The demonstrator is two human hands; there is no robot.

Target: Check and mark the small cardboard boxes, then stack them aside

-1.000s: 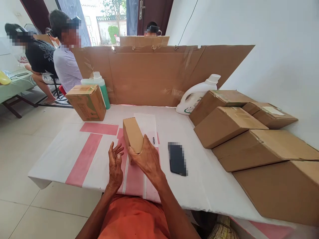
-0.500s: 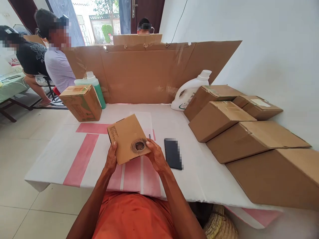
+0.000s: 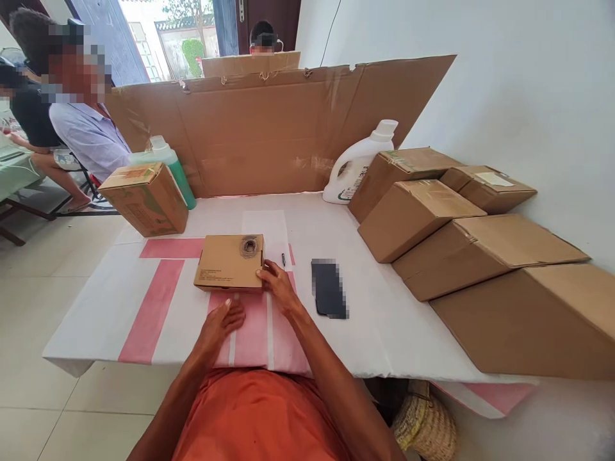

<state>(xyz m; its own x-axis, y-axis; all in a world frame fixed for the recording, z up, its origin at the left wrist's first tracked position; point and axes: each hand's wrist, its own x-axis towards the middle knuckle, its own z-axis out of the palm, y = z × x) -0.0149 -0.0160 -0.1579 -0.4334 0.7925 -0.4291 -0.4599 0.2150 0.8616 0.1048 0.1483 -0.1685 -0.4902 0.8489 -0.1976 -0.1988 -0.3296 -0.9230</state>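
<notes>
left hand (image 3: 221, 323) lies flat on the worktop (image 3: 384, 333), fingers loosely apart, just short of the small box (image 3: 230, 262). right hand (image 3: 276, 287) touches the box's near right corner, fingers spread on it. phone (image 3: 328, 288) at 3 o'clock, stacked cartons (image 3: 475, 250) beyond.

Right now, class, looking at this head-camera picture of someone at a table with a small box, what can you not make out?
- Small box: printed text, too small to read; contents hidden by its closed cardboard.
- Phone: screen blurred out.
- Right hand: fingers touch the box's near corner; the grip is unclear.
- Big box: cut off by the right edge.
- White jug: label partly hidden by a brown box.
- Basket: top hidden under the table.
</notes>
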